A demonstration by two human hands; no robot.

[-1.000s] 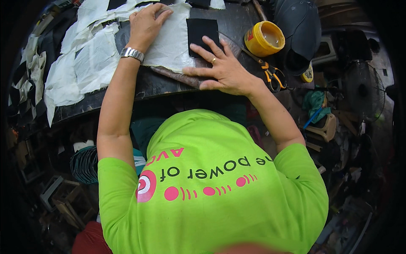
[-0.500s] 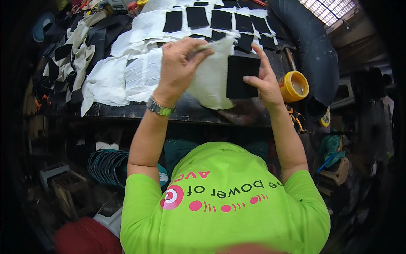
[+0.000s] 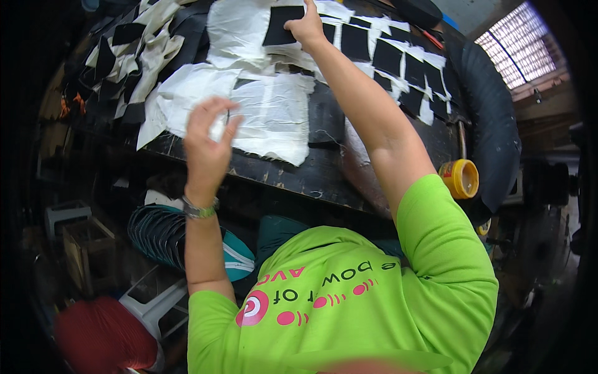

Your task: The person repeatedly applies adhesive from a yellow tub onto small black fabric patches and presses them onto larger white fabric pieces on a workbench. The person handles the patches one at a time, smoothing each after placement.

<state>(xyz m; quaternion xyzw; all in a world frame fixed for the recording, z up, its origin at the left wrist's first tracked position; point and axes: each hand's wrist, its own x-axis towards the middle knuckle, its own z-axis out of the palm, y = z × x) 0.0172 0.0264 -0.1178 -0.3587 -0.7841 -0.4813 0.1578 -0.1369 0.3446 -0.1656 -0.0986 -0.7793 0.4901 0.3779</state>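
Note:
My left hand point(image 3: 208, 140) is raised over the near white cloth pieces, blurred by motion, its thumb and fingers curved and apart. Beneath and beside it lie a wrinkled white cloth point(image 3: 271, 112) with a frayed edge and another white piece point(image 3: 174, 103) to its left. Stretched to the far side of the table, my right hand point(image 3: 306, 31) grips a black rectangular piece point(image 3: 281, 26) at its right edge, thumb over its face. That piece lies over white cloth point(image 3: 237, 31); the fingertips are partly cut off by the top of the picture.
Rows of black pieces on white cloth point(image 3: 387, 57) cover the far right of the dark table point(image 3: 280, 174). At the right are a hammer point(image 3: 461, 137), a yellow tub point(image 3: 460, 179) and a large black roll point(image 3: 489, 124). Black and white scraps point(image 3: 149, 56) heap at the left.
My right hand has carried the black piece to the far side, onto the white cloth. My left hand has let go of the white cloth and moved left. The view has turned.

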